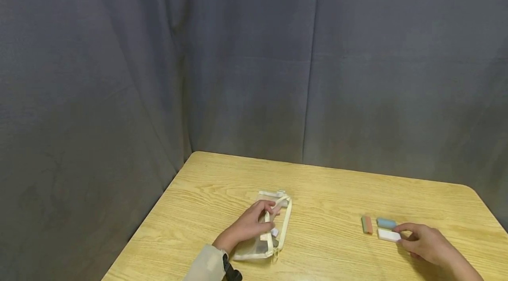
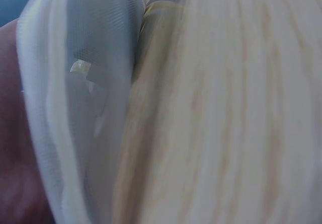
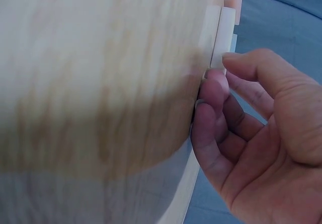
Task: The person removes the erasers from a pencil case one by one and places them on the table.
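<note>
A translucent mesh pouch with a cream zipper edge lies on the table, its mouth spread apart and small items inside. My left hand grips the near side of that mouth between thumb and fingers; the left wrist view has the mesh close up beside the hand. At the right, my right hand pinches the right end of a white block. In the right wrist view the thumb touches the block, with the other fingers of the hand curled below.
A blue block lies just behind the white one. Left of both is an orange and green block. The wooden table has rounded far corners, and grey curtains hang behind it and along its left side.
</note>
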Available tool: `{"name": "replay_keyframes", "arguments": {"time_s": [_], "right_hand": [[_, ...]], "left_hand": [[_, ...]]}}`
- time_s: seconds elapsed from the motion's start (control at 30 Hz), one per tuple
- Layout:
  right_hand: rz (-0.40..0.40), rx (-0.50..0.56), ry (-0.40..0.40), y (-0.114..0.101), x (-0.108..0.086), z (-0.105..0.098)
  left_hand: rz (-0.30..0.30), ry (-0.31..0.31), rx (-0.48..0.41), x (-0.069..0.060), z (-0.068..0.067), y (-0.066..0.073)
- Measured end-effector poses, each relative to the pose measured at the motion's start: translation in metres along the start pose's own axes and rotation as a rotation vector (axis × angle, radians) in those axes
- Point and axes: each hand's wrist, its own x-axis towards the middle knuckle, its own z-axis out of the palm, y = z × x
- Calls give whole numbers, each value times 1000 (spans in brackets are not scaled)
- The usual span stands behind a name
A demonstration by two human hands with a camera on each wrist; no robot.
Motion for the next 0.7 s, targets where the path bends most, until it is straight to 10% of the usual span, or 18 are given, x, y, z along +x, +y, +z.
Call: {"name": "replay_keyframes", "arguments": {"time_s": [0.7], "right_hand": [[22, -2, 3, -18, -2, -7]], "left_hand": [[7, 7, -12, 1, 0, -1]]}}
